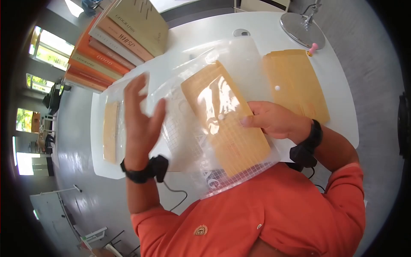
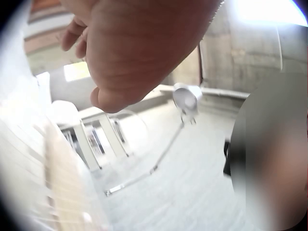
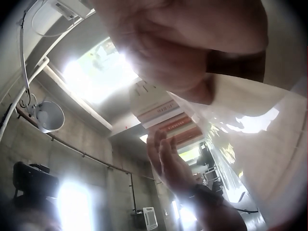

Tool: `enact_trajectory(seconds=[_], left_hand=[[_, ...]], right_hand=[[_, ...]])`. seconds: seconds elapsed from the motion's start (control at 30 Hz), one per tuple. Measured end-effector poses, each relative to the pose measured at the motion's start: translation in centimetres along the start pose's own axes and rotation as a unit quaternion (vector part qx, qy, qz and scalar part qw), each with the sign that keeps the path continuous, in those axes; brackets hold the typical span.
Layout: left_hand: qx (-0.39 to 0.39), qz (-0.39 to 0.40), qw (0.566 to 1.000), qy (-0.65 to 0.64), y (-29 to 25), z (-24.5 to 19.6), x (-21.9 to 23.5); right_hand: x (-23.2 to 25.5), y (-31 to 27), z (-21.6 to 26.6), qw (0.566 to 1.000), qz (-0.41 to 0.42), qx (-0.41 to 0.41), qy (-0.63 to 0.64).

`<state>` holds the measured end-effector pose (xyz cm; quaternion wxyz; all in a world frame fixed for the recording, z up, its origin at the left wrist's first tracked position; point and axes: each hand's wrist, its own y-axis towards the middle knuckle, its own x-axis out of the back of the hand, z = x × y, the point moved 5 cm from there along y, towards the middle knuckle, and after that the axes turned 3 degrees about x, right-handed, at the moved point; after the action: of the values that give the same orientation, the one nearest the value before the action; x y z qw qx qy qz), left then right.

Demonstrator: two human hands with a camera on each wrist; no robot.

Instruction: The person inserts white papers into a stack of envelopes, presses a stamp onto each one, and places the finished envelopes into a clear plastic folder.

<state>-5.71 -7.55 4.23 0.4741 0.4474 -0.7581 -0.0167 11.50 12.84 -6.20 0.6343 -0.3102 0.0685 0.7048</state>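
Observation:
A clear plastic bag (image 1: 244,51) with a tan paper envelope (image 1: 231,141) in it is held up over the table's near side, tilted. My right hand (image 1: 278,121) pinches the envelope and bag at the right edge, thumb on the front. In the right wrist view the right hand (image 3: 192,43) covers the top of the glossy bag (image 3: 255,120). My left hand (image 1: 143,118) is raised left of the bag, fingers spread and slightly bent, touching nothing. The left wrist view shows that hand (image 2: 139,48) close up, the bag blurred at the left.
On the white table (image 1: 342,107) another tan envelope (image 1: 295,81) lies at the right, near a lamp base (image 1: 302,28) and a small pink item (image 1: 314,48). At the left lies a bagged tan piece (image 1: 111,132). A row of books (image 1: 115,43) stands at the back left.

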Motion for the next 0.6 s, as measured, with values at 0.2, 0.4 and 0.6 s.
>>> enact_trajectory(seconds=[0.2, 0.4, 0.6], left_hand=[[0.297, 0.159, 0.808, -0.484, -12.6, 6.5, -0.4], [0.202, 0.043, 0.666, -0.717, -12.2, 1.4, -4.4], [0.176, -0.015, 0.687, -0.705, -10.7, 0.0, -5.6]], right_hand=[[-0.8, 0.2, 1.3, 0.991, 0.025, 0.103, -0.085], [-4.4, 0.8, 3.4, 0.947, 0.113, 0.173, -0.246], [-4.9, 0.6, 3.7, 0.920, 0.062, 0.065, -0.380]])
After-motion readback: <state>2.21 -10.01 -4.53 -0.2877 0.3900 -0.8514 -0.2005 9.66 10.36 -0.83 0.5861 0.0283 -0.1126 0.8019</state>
